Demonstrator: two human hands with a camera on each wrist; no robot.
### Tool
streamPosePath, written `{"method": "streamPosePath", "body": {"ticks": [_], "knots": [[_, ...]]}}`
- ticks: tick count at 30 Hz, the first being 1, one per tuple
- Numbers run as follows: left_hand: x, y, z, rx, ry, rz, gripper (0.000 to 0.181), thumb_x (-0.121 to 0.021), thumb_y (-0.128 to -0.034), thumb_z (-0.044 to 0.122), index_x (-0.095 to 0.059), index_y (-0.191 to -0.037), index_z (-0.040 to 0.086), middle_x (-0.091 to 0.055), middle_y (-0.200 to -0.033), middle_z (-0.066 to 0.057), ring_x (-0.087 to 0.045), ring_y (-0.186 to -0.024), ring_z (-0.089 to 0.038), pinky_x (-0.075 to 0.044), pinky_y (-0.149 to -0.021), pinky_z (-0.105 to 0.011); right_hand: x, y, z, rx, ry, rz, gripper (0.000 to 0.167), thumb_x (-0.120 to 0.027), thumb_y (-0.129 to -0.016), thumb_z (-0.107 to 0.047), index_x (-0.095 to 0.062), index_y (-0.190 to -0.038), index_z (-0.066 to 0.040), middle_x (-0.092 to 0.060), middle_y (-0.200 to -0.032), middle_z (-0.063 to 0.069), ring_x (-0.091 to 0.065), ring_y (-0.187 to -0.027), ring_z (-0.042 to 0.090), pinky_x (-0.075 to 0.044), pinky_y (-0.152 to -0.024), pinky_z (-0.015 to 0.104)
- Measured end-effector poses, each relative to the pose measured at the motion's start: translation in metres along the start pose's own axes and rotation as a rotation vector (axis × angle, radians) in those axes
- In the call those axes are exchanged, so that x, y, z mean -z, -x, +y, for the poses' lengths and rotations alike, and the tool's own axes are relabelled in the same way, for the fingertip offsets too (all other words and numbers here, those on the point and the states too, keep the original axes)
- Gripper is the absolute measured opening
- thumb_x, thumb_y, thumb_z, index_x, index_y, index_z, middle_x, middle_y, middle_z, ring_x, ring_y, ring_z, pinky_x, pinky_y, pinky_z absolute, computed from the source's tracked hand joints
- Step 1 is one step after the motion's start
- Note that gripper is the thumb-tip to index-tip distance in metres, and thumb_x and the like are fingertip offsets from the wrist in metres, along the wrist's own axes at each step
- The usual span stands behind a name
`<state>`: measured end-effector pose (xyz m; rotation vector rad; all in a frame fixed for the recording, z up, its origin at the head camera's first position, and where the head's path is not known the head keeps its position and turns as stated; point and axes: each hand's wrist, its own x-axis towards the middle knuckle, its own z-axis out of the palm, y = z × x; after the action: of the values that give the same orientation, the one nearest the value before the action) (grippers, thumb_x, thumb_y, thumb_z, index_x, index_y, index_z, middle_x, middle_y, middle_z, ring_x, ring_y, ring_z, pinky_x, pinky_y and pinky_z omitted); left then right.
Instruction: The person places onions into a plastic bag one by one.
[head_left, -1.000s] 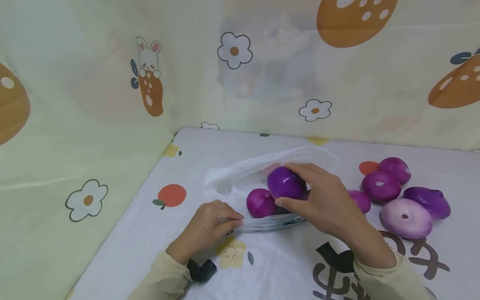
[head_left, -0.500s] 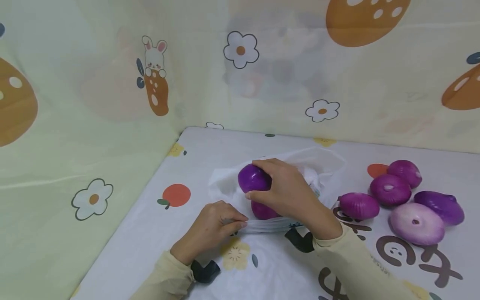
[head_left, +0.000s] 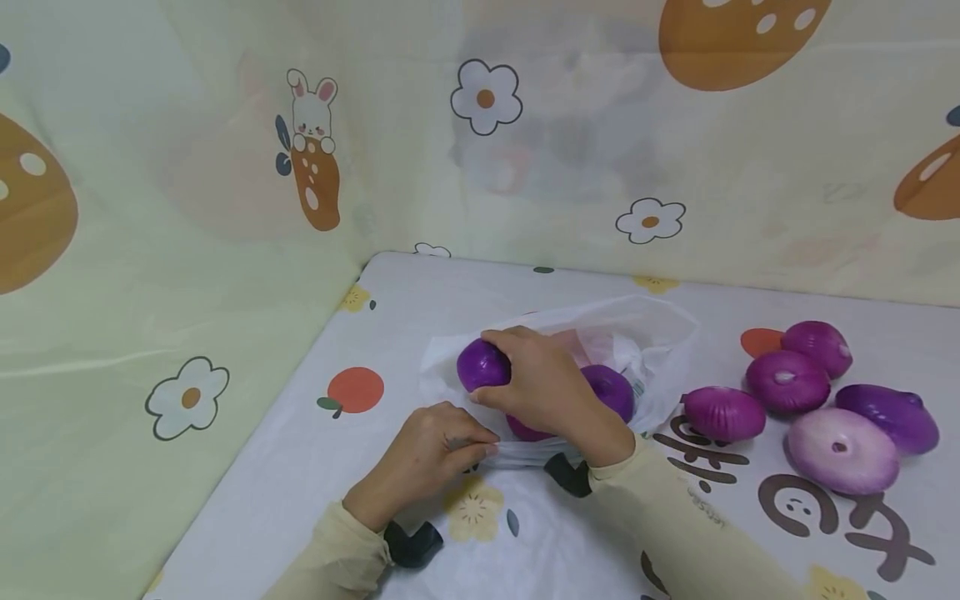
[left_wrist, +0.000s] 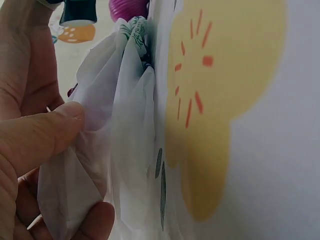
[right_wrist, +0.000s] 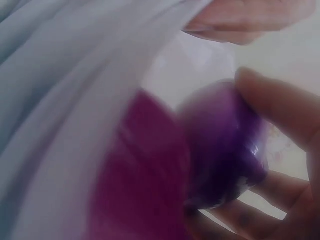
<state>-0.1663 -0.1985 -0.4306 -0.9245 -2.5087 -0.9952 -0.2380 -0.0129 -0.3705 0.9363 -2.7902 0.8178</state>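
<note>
My left hand [head_left: 429,452] pinches the near edge of a white plastic bag [left_wrist: 132,130], thumb and fingers on the film. In my right hand [head_left: 543,379] is a shiny purple onion [head_left: 482,365], gripped between thumb and fingers over the left part of the bag's opening. Beneath that hand a magenta onion [head_left: 527,429] lies in the bag, mostly covered. A second purple onion [head_left: 611,390] sits in the bag to the right. The right wrist view shows the held onion [right_wrist: 225,145] close beside the magenta one [right_wrist: 145,175].
Right of the bag lie several loose onions on the patterned tablecloth [head_left: 300,500]: a magenta one [head_left: 723,413], a pale cut one [head_left: 843,450] and a dark purple one [head_left: 892,417] among them. A printed curtain [head_left: 187,275] stands along the left and back.
My right hand has carried the purple onion leftward over the bag, uncovering another purple onion at the bag's right. The left hand keeps its pinch on the edge. The head view has shifted slightly.
</note>
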Motion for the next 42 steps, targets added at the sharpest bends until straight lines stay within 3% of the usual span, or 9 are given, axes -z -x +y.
{"method": "streamPosePath", "body": {"ticks": [9,17,28,42], "knots": [[-0.002,-0.001,-0.001,-0.023,0.009,0.016,0.009,-0.084,-0.0852,0.007,-0.084,-0.093,0.011,-0.078,-0.087,0.005,-0.066,-0.082,-0.01,-0.052,-0.074,-0.021,-0.016,-0.006,-0.003,0.012,0.103,-0.077,0.074,-0.091,-0.08,-0.037,-0.064,-0.14,-0.005,-0.068,-0.133,0.015,-0.069,-0.113,0.031,-0.057,-0.096,0.045],[-0.003,-0.001,-0.003,-0.039,0.009,0.024,0.009,-0.084,-0.0853,0.006,-0.084,-0.093,0.011,-0.078,-0.087,0.005,-0.065,-0.082,-0.011,-0.052,-0.075,-0.021,-0.025,-0.006,-0.001,-0.053,0.11,-0.13,0.072,-0.088,-0.082,-0.036,-0.062,-0.143,-0.008,-0.067,-0.135,0.013,-0.068,-0.116,0.032,-0.056,-0.097,0.046],[-0.002,0.0,-0.002,-0.03,0.015,0.03,0.009,-0.084,-0.0845,0.006,-0.084,-0.092,0.011,-0.077,-0.085,0.006,-0.065,-0.081,-0.01,-0.052,-0.073,-0.02,-0.03,-0.006,-0.001,-0.038,0.151,-0.118,0.066,-0.089,-0.081,-0.034,-0.065,-0.138,-0.009,-0.072,-0.126,0.01,-0.071,-0.108,0.03,-0.058,-0.092,0.046],[-0.004,0.001,-0.006,-0.022,0.028,0.03,0.01,-0.084,-0.0851,0.005,-0.084,-0.092,0.012,-0.077,-0.085,0.007,-0.065,-0.081,-0.008,-0.051,-0.073,-0.019,-0.033,-0.003,-0.002,-0.033,0.148,-0.073,0.064,-0.09,-0.08,-0.031,-0.067,-0.136,-0.008,-0.073,-0.127,0.011,-0.071,-0.107,0.031,-0.059,-0.092,0.046]]}}
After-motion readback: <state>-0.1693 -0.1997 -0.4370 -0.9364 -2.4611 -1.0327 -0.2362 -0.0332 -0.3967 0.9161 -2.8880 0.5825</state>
